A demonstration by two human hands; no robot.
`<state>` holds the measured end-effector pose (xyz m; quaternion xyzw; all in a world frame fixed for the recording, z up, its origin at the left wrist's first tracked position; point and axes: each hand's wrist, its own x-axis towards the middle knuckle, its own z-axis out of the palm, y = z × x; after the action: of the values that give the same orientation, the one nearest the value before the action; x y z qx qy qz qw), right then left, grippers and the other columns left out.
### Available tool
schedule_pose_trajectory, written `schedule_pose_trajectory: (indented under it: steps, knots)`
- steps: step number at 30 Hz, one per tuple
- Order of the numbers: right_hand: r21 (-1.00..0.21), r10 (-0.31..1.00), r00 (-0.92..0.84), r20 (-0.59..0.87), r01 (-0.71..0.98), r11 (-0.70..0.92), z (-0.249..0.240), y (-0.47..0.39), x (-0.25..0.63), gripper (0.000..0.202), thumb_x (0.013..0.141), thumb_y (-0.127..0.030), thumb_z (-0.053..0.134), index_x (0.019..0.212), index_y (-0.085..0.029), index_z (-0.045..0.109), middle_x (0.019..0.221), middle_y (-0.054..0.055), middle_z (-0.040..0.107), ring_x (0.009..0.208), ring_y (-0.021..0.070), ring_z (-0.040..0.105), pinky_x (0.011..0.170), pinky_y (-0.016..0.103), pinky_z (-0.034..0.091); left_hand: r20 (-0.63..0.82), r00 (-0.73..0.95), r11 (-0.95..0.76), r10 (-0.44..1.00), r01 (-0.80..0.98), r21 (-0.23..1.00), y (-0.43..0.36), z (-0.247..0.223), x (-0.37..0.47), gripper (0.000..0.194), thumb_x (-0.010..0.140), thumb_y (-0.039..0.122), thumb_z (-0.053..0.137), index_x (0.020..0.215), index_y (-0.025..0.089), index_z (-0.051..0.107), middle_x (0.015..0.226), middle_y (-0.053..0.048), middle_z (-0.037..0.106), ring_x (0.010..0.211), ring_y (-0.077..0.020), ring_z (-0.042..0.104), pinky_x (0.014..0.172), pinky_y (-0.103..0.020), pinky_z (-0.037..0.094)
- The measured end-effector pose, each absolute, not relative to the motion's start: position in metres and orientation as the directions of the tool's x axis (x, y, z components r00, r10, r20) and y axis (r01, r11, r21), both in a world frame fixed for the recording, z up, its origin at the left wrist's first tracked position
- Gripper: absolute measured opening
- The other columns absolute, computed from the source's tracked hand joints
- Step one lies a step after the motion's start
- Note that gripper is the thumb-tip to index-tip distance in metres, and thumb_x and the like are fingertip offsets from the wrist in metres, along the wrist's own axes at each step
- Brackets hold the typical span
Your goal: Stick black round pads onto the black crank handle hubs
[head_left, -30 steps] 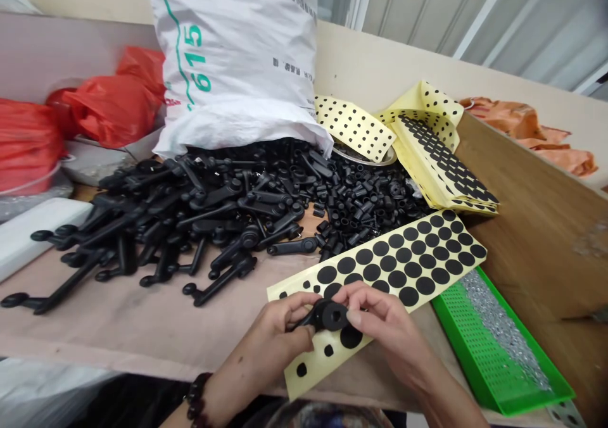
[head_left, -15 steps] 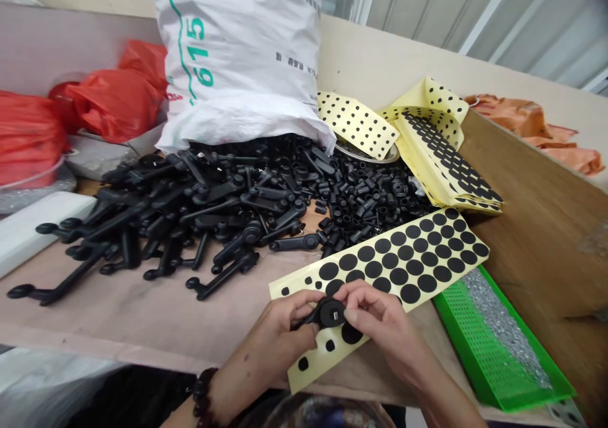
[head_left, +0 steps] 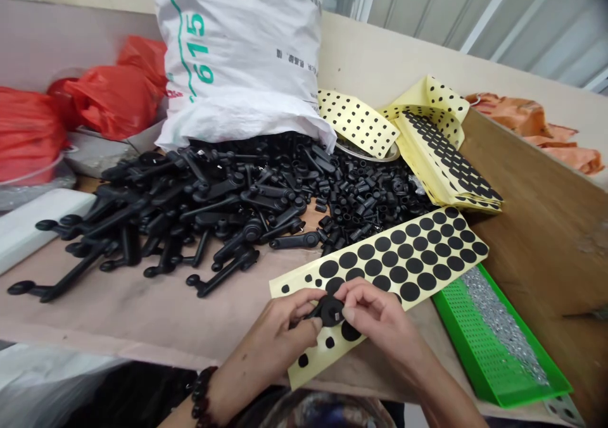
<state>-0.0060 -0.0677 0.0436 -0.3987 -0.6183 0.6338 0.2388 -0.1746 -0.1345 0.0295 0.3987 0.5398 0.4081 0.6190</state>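
At the bottom centre of the frame I see the left hand (head_left: pixel 285 332) closed round a black handle (head_left: pixel 331 311), thumb and fingers gripping its left side, its round end facing up. The right hand (head_left: pixel 377 311) pinches that round end at its right edge, fingertips nearly together. Beneath both hands I have a yellow sheet (head_left: pixel 295 281) of black dots, slanting up to the right. Right of it, at lower right, a green tray (head_left: pixel 460 336) holds small silvery pieces (head_left: pixel 506 333). Beyond, a heap of black handles (head_left: pixel 156 209) fills the left and centre, below a white sack (head_left: pixel 247 54).
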Motion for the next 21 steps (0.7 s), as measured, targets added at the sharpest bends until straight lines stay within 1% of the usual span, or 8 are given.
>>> schedule_pose_trajectory:
  steps: [3, 6, 9, 12, 15, 17, 19, 21]
  knots:
    - [-0.973, 0.796, -0.57, -0.203, 0.208, -0.099, 0.043, -0.068, -0.007, 0.013, 0.071, -0.022, 0.061, 0.061, -0.018, 0.054, 0.089, 0.005, 0.055, 0.079, 0.0166, 0.053, 0.062, 0.024, 0.043, -0.326, 0.053, 0.329, 0.944, -0.058, 0.943, -0.135, 0.028, -0.173, 0.028, 0.079, 0.024, 0.053, 0.105, 0.016, 0.06, 0.065, 0.002, 0.053, 0.062, -0.0126, 0.048, 0.056, -0.021, 0.039]
    - [-0.977, 0.802, -0.579, -0.148, 0.213, -0.027, 0.042, -0.068, -0.009, 0.013, 0.072, -0.02, 0.059, 0.06, -0.018, 0.054, 0.087, 0.004, 0.056, 0.081, 0.0167, 0.054, 0.064, 0.024, 0.045, -0.259, 0.005, 0.259, 0.966, -0.042, 0.965, -0.135, 0.019, -0.17, 0.027, 0.08, 0.033, 0.056, 0.101, 0.016, 0.06, 0.062, 0.004, 0.049, 0.058, -0.0118, 0.045, 0.054, -0.021, 0.04]
    - [-0.976, 0.812, -0.571, -0.124, 0.218, 0.005, 0.04, -0.068, -0.008, 0.014, 0.072, -0.02, 0.062, 0.06, -0.018, 0.057, 0.085, 0.004, 0.057, 0.079, 0.0163, 0.055, 0.064, 0.024, 0.045, -0.214, -0.058, 0.218, 0.975, 0.059, 0.974, -0.138, 0.012, -0.169, 0.025, 0.081, 0.036, 0.056, 0.097, 0.018, 0.061, 0.059, 0.004, 0.048, 0.056, -0.0116, 0.045, 0.052, -0.02, 0.039]
    - [-0.976, 0.785, -0.581, -0.216, 0.158, -0.152, 0.037, -0.067, -0.003, 0.014, 0.075, -0.027, 0.064, 0.065, -0.017, 0.065, 0.089, 0.005, 0.062, 0.079, 0.0155, 0.056, 0.067, 0.024, 0.046, -0.205, -0.083, 0.213, 0.975, 0.113, 0.97, -0.14, 0.011, -0.17, 0.022, 0.081, 0.034, 0.056, 0.096, 0.018, 0.062, 0.06, 0.004, 0.049, 0.056, -0.0113, 0.045, 0.051, -0.02, 0.038]
    - [-0.913, 0.723, -0.607, -0.33, 0.01, -0.409, 0.031, -0.068, 0.001, 0.017, 0.076, -0.032, 0.066, 0.072, -0.016, 0.071, 0.095, 0.007, 0.066, 0.08, 0.0156, 0.061, 0.079, 0.029, 0.048, -0.206, -0.083, 0.21, 0.975, 0.049, 0.976, -0.142, 0.014, -0.172, 0.022, 0.08, 0.033, 0.057, 0.095, 0.018, 0.062, 0.064, 0.003, 0.054, 0.056, -0.0111, 0.046, 0.051, -0.019, 0.039]
    - [-0.849, 0.705, -0.603, -0.372, -0.086, -0.521, 0.025, -0.07, 0.001, 0.018, 0.075, -0.032, 0.068, 0.075, -0.014, 0.072, 0.093, 0.008, 0.068, 0.081, 0.0173, 0.063, 0.084, 0.033, 0.048, -0.227, -0.096, 0.227, 0.969, -0.009, 0.974, -0.142, 0.015, -0.172, 0.024, 0.078, 0.034, 0.058, 0.095, 0.018, 0.062, 0.064, 0.003, 0.055, 0.055, -0.0112, 0.048, 0.051, -0.02, 0.041]
    - [-0.809, 0.714, -0.575, -0.4, -0.144, -0.57, 0.021, -0.071, -0.001, 0.021, 0.075, -0.033, 0.068, 0.082, -0.013, 0.071, 0.089, 0.01, 0.07, 0.08, 0.0184, 0.065, 0.083, 0.035, 0.048, -0.266, -0.107, 0.261, 0.958, -0.057, 0.964, -0.142, 0.016, -0.173, 0.026, 0.076, 0.035, 0.059, 0.095, 0.017, 0.062, 0.063, 0.003, 0.054, 0.054, -0.0112, 0.048, 0.051, -0.02, 0.042]
    - [-0.821, 0.748, -0.527, -0.404, -0.151, -0.55, 0.02, -0.073, -0.003, 0.027, 0.077, -0.037, 0.065, 0.092, -0.014, 0.067, 0.087, 0.01, 0.07, 0.076, 0.0179, 0.065, 0.077, 0.034, 0.049, -0.302, -0.116, 0.293, 0.946, -0.088, 0.952, -0.144, 0.016, -0.175, 0.028, 0.075, 0.037, 0.06, 0.095, 0.016, 0.061, 0.062, 0.003, 0.054, 0.053, -0.0113, 0.049, 0.051, -0.021, 0.042]
